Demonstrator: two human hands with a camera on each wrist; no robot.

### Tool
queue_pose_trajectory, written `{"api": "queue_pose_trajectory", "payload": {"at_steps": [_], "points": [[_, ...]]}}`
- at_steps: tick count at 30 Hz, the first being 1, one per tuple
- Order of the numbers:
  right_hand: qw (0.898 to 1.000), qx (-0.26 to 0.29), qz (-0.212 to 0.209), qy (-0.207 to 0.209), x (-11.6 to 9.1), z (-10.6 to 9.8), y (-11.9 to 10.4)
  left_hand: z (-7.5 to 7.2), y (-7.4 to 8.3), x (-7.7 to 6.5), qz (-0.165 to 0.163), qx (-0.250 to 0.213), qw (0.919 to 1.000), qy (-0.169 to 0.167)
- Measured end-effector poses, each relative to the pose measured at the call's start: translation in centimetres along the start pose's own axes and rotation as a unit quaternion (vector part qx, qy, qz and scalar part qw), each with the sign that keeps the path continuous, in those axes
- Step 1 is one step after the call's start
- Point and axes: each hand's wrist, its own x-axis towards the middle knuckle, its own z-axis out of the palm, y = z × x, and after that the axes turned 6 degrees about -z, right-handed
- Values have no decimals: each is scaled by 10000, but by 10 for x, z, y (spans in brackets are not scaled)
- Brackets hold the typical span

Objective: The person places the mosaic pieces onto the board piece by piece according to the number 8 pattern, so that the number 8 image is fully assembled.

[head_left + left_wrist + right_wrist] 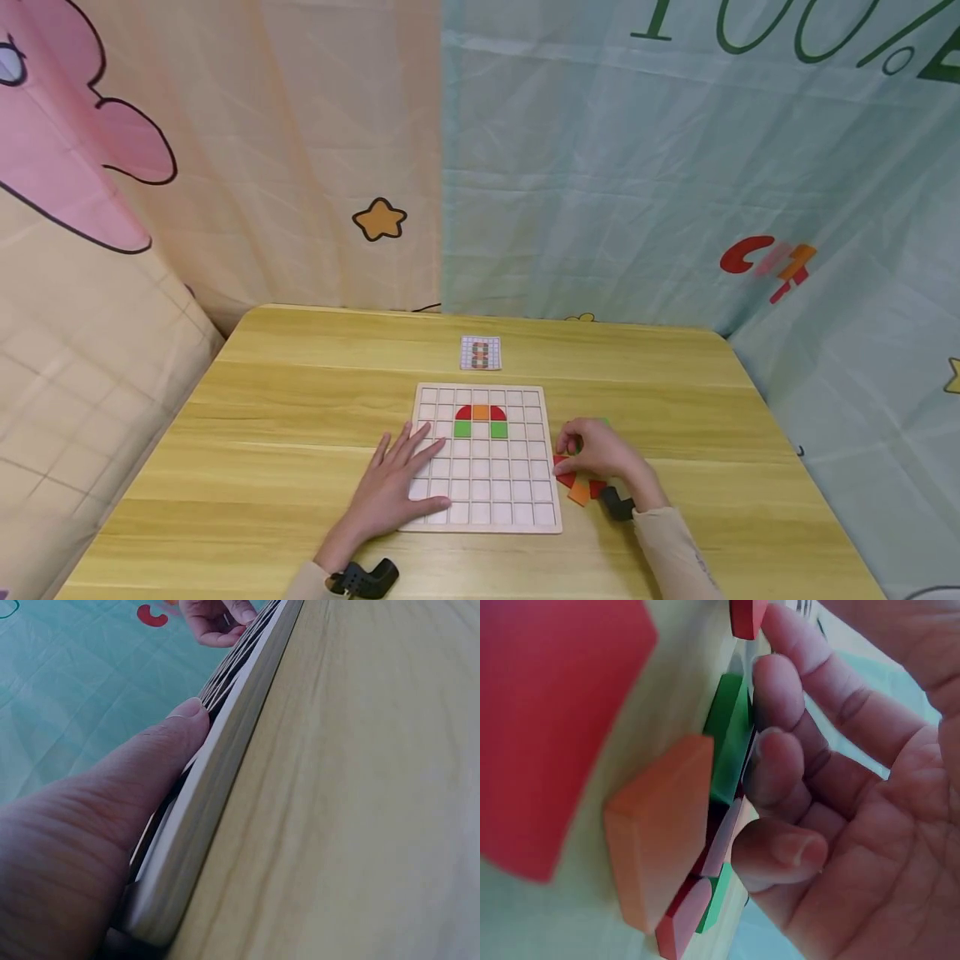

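A white grid board [517,492] with a pale wooden rim lies on the table. On its upper part sit two red quarter-round tiles [464,412], an orange square tile [481,412] between them, and two green square tiles [462,429] below the red ones. My left hand [393,483] rests spread over the board's left side, its thumb on the lower rows. Just off the right edge, my right hand [603,454] pinches a small red tile [746,619] at its fingertips. Loose red, green and orange tiles [664,832] lie beneath and beside this hand.
A small pattern card [481,353] lies behind the board, showing a coloured figure on a grid. The wooden table [300,392] reaches back to printed curtains [570,183]. Each wrist wears a black camera mount [367,578].
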Motion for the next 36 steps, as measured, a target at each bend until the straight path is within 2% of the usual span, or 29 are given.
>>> {"api": "queue_pose_trajectory", "payload": {"at_steps": [11,22,27,32,36], "points": [[9998,-18,179,94,-1,-1,6,2,0,-1,43,-60,10000,36],[9997,-97,-127,196,0,0,3,2,-1,-1,-14,-111,9999,-33],[9996,134,-181,164,0,-1,3,2,0,0,-41,-75,9999,-74],[9971,553,-121,499,2,-2,2,1,1,0,-43,-96,9999,-86],[9936,786,-28,815,8,-1,-10,0,1,0,-19,-108,9999,-11]]}}
